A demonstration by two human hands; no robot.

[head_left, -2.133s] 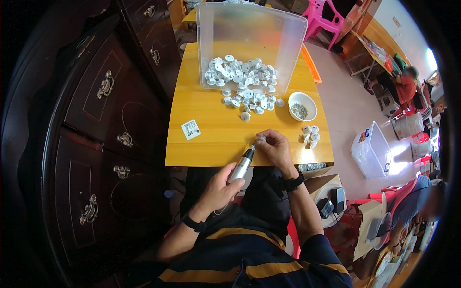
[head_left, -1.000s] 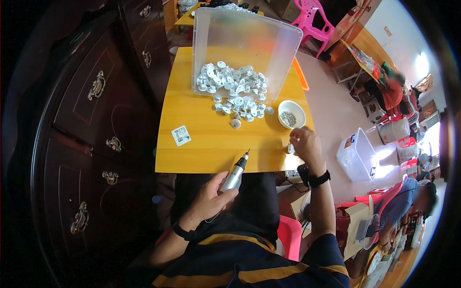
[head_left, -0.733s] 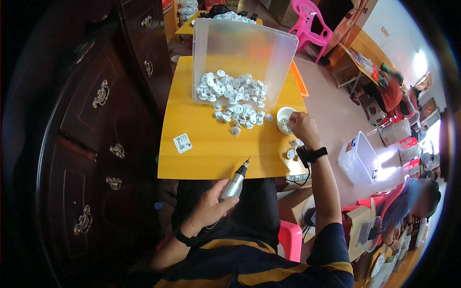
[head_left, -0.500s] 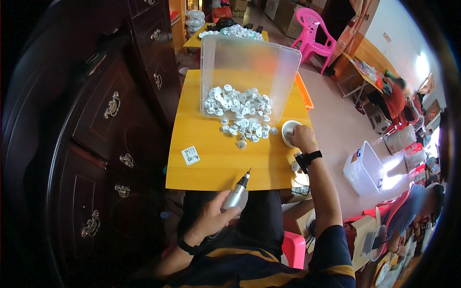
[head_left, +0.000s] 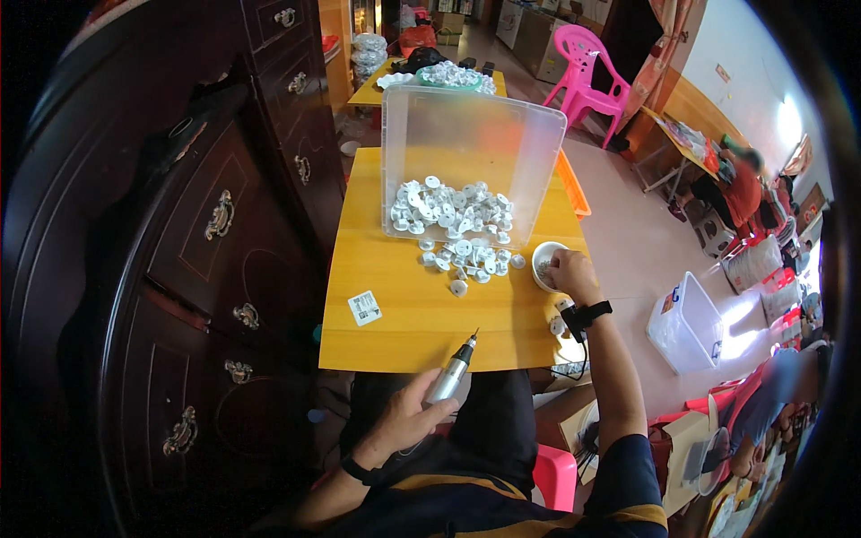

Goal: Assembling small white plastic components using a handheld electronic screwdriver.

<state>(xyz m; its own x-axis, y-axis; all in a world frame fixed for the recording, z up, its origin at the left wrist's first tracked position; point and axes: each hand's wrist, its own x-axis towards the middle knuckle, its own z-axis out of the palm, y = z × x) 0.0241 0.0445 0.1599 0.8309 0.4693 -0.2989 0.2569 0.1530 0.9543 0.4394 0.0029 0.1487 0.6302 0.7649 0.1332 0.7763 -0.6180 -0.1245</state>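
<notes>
My left hand (head_left: 414, 412) is wrapped around a silver electric screwdriver (head_left: 450, 377), its black nose and thin bit pointing up and away over the table's near edge. My right hand (head_left: 575, 274) is at a small white bowl (head_left: 542, 255), fingers bent together inside the rim over small metallic pieces. Whatever those fingertips hold is hidden. White round plastic parts with short stems (head_left: 471, 260) lie loose to the left of the bowl. More white parts (head_left: 448, 210) are heaped in a clear plastic bin (head_left: 466, 134) tipped on its side, its opening toward me.
A white label card (head_left: 364, 308) lies on the yellow table (head_left: 413, 332). Several white parts (head_left: 558, 325) sit by my right wrist. Dark cabinets (head_left: 206, 269) stand close on the left. A pink chair (head_left: 587, 81) and a clear tub (head_left: 684, 323) are on the floor. Other people sit at the right.
The whole view has shifted, so the table appears slightly lower and farther right. My right hand has drawn back a little toward the bowl's right rim. The left hand keeps its hold on the screwdriver.
</notes>
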